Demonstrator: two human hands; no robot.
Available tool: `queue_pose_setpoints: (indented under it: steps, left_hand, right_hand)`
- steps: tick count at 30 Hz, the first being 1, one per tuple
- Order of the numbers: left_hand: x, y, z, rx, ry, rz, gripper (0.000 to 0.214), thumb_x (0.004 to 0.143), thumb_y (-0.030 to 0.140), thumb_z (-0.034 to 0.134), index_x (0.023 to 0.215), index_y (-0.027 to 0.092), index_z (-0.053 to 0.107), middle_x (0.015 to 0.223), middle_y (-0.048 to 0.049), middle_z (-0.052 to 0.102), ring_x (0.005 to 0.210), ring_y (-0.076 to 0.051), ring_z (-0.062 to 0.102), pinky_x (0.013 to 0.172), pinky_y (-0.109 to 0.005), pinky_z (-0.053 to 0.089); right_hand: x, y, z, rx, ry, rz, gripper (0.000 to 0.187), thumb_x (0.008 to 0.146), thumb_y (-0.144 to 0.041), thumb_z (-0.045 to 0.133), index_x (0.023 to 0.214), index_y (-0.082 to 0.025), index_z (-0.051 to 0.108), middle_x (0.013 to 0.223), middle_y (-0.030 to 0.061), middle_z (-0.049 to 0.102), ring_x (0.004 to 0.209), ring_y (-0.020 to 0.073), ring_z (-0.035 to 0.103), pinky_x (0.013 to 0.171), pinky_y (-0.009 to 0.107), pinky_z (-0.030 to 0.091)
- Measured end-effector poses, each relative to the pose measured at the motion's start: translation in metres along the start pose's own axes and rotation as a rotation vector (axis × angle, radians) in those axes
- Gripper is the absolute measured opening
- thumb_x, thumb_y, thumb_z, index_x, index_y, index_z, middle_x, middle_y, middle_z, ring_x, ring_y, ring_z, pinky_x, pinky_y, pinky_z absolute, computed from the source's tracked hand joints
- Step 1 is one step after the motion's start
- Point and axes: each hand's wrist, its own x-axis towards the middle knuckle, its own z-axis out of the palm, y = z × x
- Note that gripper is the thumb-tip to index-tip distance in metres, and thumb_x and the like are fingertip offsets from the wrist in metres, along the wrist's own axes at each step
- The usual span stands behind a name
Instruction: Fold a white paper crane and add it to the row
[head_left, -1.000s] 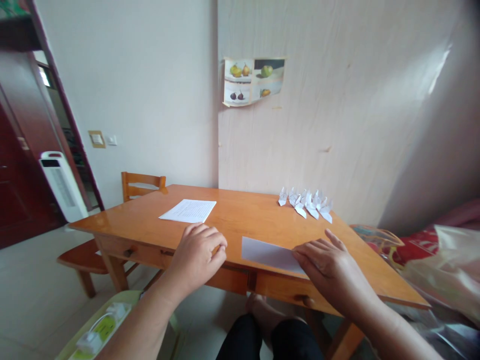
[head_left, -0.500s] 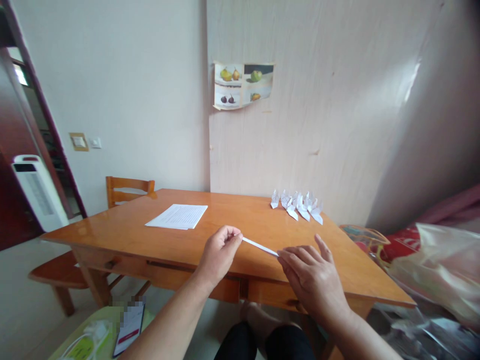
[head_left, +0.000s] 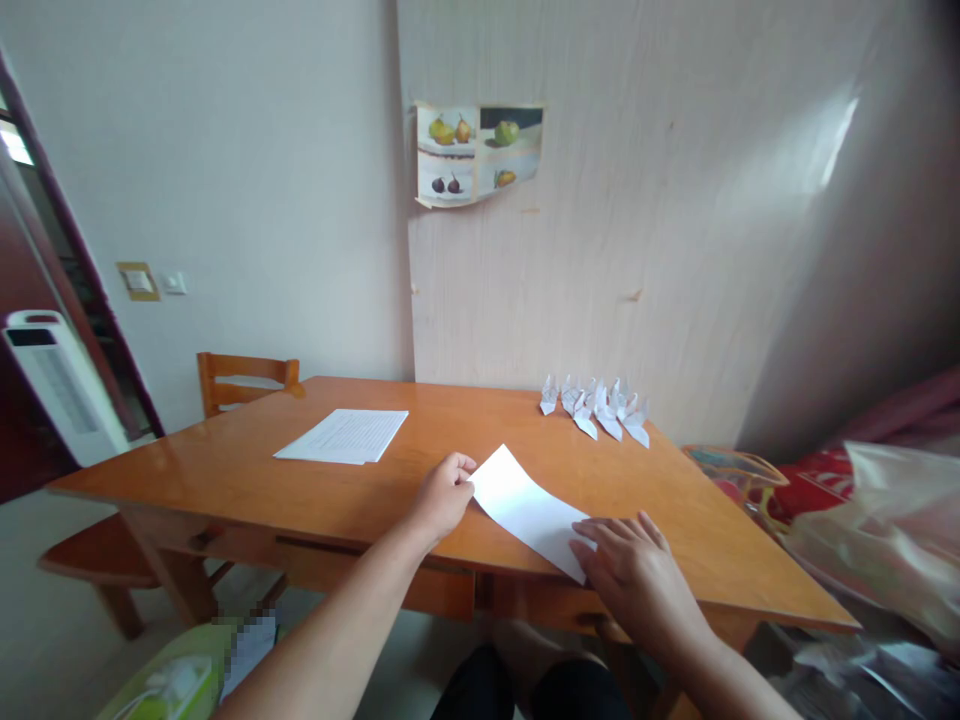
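Observation:
A white sheet of paper (head_left: 525, 506) lies slanted near the front edge of the wooden table (head_left: 315, 490). My left hand (head_left: 441, 494) pinches the sheet's far left corner, fingers closed on it. My right hand (head_left: 634, 575) rests flat on the sheet's near right end, fingers stretched out and pressing it down. A row of several small white folded paper figures (head_left: 596, 405) stands at the table's far right, by the wall.
A printed sheet (head_left: 343, 436) lies at the table's far left. A wooden chair (head_left: 244, 375) stands behind the table. A white fan heater (head_left: 52, 380) is at the left. Plastic bags (head_left: 877, 540) sit at the right. A green box (head_left: 180, 675) lies by my left arm.
My left hand reached to the sheet, lifted its left end off the table, then brought it down flat and slanted. My right hand stayed pressing the sheet's right end.

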Motion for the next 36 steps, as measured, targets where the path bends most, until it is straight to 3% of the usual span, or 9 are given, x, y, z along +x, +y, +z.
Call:
queue_pose_setpoints:
  steps: [4,8,12,14,18,21,27,32,36]
  left_hand:
    - [0.021,0.000,0.001,-0.068,-0.085,-0.025,0.026,0.077,0.011,0.053,0.102,0.016,0.058,0.090,-0.0046,0.068,0.083,-0.017,0.063,0.078,-0.028,0.044]
    - [0.044,0.010,0.004,-0.125,-0.185,-0.035,0.027,0.075,0.013,0.060,0.102,0.016,0.060,0.095,-0.0044,0.067,0.086,-0.016,0.061,0.078,-0.027,0.043]
    - [0.064,0.022,0.012,-0.184,-0.300,-0.038,0.029,0.072,0.016,0.067,0.101,0.017,0.063,0.094,-0.0026,0.067,0.082,-0.015,0.058,0.074,-0.026,0.042]
    - [0.073,0.026,0.018,-0.218,-0.339,-0.040,0.029,0.070,0.015,0.067,0.099,0.017,0.065,0.092,-0.0020,0.067,0.077,-0.014,0.057,0.073,-0.026,0.042]
    - [0.087,0.024,0.030,-0.294,-0.341,-0.051,0.032,0.067,0.015,0.071,0.099,0.017,0.065,0.090,-0.0019,0.067,0.076,-0.013,0.057,0.072,-0.025,0.041]
    - [0.096,0.013,0.036,-0.382,-0.293,-0.072,0.033,0.073,0.026,0.071,0.103,0.018,0.062,0.091,-0.0031,0.067,0.079,-0.014,0.060,0.074,-0.026,0.043]
    - [0.103,-0.009,0.042,-0.532,-0.187,-0.136,0.031,0.081,0.044,0.064,0.094,0.016,0.059,0.089,-0.0073,0.068,0.072,-0.014,0.061,0.067,-0.026,0.043]
    - [0.104,-0.010,0.044,-0.531,-0.119,-0.135,0.022,0.075,0.036,0.069,0.079,0.017,0.058,0.074,-0.0014,0.063,0.063,-0.011,0.054,0.059,-0.023,0.037]
    - [0.107,-0.011,0.043,-0.507,-0.075,-0.131,0.019,0.073,0.031,0.068,0.071,0.017,0.055,0.067,0.0014,0.058,0.060,-0.010,0.050,0.056,-0.022,0.034]
  right_hand:
    - [0.009,0.022,0.011,0.270,0.017,0.186,0.032,0.096,-0.041,0.053,0.114,-0.024,0.072,0.110,0.0096,0.075,0.102,0.0278,0.070,0.090,0.047,0.055]
    - [0.038,0.036,0.017,0.631,0.056,0.424,0.044,0.088,-0.049,0.063,0.122,-0.021,0.068,0.121,0.0127,0.072,0.113,0.0297,0.067,0.095,0.042,0.054]
    - [0.077,0.043,0.015,0.934,-0.046,0.605,0.072,0.082,-0.053,0.071,0.140,-0.015,0.054,0.128,0.0177,0.067,0.116,0.0295,0.065,0.093,0.037,0.053]
    - [0.094,0.046,0.014,0.988,-0.112,0.665,0.073,0.081,-0.056,0.072,0.140,-0.016,0.054,0.130,0.0169,0.066,0.114,0.0288,0.065,0.089,0.037,0.053]
    - [0.120,0.052,0.020,1.148,-0.326,0.692,0.048,0.078,-0.053,0.075,0.107,-0.016,0.072,0.099,0.0138,0.076,0.083,0.0254,0.070,0.067,0.034,0.053]
    - [0.134,0.055,0.030,1.325,-0.340,0.730,0.033,0.074,-0.041,0.078,0.094,-0.016,0.072,0.081,0.0117,0.075,0.065,0.0230,0.068,0.058,0.033,0.052]
    - [0.149,0.054,0.051,1.395,-0.209,0.756,0.022,0.078,-0.036,0.076,0.088,-0.019,0.068,0.079,0.0069,0.074,0.066,0.0201,0.068,0.057,0.029,0.052]
    - [0.145,0.046,0.060,1.486,-0.221,0.753,0.028,0.079,-0.039,0.077,0.096,-0.018,0.069,0.084,0.0084,0.076,0.067,0.0211,0.069,0.059,0.031,0.053]
    - [0.142,0.050,0.060,1.480,-0.230,0.738,0.027,0.082,-0.041,0.075,0.091,-0.016,0.070,0.085,0.0084,0.075,0.071,0.0195,0.068,0.061,0.028,0.052]
